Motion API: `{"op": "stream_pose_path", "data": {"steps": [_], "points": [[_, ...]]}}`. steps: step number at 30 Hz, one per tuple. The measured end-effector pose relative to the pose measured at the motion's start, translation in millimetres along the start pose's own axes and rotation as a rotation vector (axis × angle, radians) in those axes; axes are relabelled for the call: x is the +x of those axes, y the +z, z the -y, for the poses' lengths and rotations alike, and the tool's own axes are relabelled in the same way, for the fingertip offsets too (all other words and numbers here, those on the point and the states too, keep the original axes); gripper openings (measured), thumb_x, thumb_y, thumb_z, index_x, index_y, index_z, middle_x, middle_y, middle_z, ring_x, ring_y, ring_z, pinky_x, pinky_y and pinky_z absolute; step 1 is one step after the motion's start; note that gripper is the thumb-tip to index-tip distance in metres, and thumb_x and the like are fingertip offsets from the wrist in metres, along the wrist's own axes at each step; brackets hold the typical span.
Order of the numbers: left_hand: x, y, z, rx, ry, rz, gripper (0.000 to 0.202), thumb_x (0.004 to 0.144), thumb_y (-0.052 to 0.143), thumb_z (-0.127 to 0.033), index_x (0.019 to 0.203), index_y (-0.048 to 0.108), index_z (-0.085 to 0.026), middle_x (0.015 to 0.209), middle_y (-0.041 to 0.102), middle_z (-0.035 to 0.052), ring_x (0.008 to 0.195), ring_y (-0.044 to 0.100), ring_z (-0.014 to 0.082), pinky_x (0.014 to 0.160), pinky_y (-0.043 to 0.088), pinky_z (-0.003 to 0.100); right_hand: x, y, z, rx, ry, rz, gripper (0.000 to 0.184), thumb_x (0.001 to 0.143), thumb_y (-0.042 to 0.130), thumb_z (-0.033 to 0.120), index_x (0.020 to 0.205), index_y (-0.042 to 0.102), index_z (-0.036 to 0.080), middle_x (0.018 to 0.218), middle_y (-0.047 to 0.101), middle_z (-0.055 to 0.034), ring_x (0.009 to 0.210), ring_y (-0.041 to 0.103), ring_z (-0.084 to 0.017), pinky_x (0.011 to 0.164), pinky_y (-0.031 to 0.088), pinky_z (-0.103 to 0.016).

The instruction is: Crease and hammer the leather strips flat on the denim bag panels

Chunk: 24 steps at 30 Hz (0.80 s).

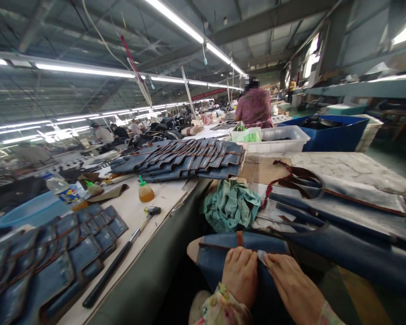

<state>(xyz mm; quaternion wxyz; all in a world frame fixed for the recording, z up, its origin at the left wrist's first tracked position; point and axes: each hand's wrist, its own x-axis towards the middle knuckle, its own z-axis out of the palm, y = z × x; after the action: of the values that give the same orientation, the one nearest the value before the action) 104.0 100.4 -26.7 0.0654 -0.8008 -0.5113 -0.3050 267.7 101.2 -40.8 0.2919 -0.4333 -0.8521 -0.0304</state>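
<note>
A blue leather-like panel (213, 259) with a brown trim line and a short brown strap (240, 237) lies in front of me at the bench edge. My left hand (242, 275) presses on it, fingers curled over the panel just below the strap. Close beside it, my right hand (292, 280) has its fingers pressed together on a small whitish piece (262, 257) against the panel. That piece is too small to name, and the right fingertips are partly hidden. A crumpled green cloth (232, 205) lies just beyond both hands.
Blue panels with brown straps (352, 230) lie at right. Stacked blue pieces (189, 158) are ahead, with more pieces (64, 253) at left. A black-handled tool (111, 266) and a glue bottle (146, 192) rest on the left table. Beyond the bins (334, 131) is a person (255, 106).
</note>
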Motion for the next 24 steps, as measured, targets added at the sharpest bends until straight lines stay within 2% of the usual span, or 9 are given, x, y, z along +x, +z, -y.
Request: {"op": "stream_pose_path", "data": {"steps": [6,9,17,24], "points": [[-8.2,-11.2,11.5,0.018,-0.016,-0.052,0.028,0.082,0.037,-0.014,0.103,0.055,-0.021,0.100,0.061,0.0013,0.096,0.049,0.0179,0.087,0.036,0.033,23.1,-4.5,23.7,0.059,0.008,0.029,0.036,0.083,0.034,0.011,0.115,0.051,0.018,0.096,0.056,-0.0101,0.089,0.052,-0.022,0.078,0.049,-0.037],[-12.5,-17.6,15.0,0.042,-0.017,-0.031,0.031,0.082,0.038,-0.016,0.109,0.053,-0.020,0.109,0.058,0.0027,0.102,0.047,0.0191,0.089,0.036,0.034,30.7,-7.5,30.3,0.073,0.041,0.053,0.033,0.084,0.033,0.012,0.110,0.054,0.018,0.093,0.057,-0.0100,0.088,0.052,-0.022,0.078,0.048,-0.038],[-23.5,-27.2,9.0,0.081,-0.075,0.028,0.035,0.084,0.038,-0.022,0.118,0.048,-0.018,0.120,0.052,0.0060,0.114,0.041,0.0196,0.090,0.037,0.034,31.3,-16.7,19.3,0.137,0.039,0.148,0.031,0.082,0.041,0.013,0.110,0.053,0.018,0.096,0.055,-0.0086,0.091,0.049,-0.022,0.084,0.043,-0.039],[-24.5,-31.2,5.7,0.104,-0.121,0.050,0.035,0.085,0.039,-0.024,0.119,0.047,-0.018,0.117,0.053,0.0071,0.107,0.045,0.0193,0.088,0.039,0.034,31.1,-19.5,11.7,0.233,0.006,0.162,0.028,0.084,0.041,0.020,0.108,0.056,0.018,0.096,0.057,-0.0077,0.090,0.050,-0.020,0.083,0.042,-0.037]]}}
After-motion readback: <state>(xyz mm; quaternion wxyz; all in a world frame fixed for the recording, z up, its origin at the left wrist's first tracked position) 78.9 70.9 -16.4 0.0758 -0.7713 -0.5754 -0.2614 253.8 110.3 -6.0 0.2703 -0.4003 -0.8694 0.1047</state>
